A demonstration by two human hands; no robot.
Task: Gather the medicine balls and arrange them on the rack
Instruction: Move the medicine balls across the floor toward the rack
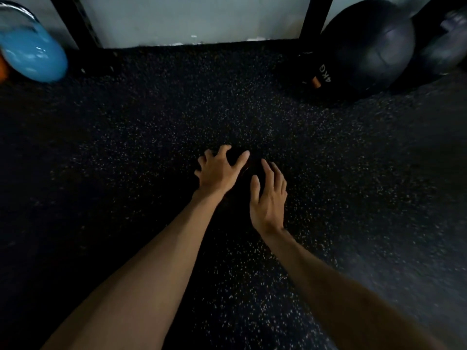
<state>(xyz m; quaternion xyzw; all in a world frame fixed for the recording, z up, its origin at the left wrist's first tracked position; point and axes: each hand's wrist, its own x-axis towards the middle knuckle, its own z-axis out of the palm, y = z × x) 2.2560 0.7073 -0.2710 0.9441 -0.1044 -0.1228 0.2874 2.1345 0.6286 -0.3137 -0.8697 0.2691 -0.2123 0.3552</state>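
Left hand spread, fingers bent; right hand loose, straight. Whether either touches anything on the dark floor is unclear. Ball: 4KG label sideways.

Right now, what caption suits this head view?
Left hand and right hand reach toward the speckled floor; a 4KG medicine ball sits beyond.
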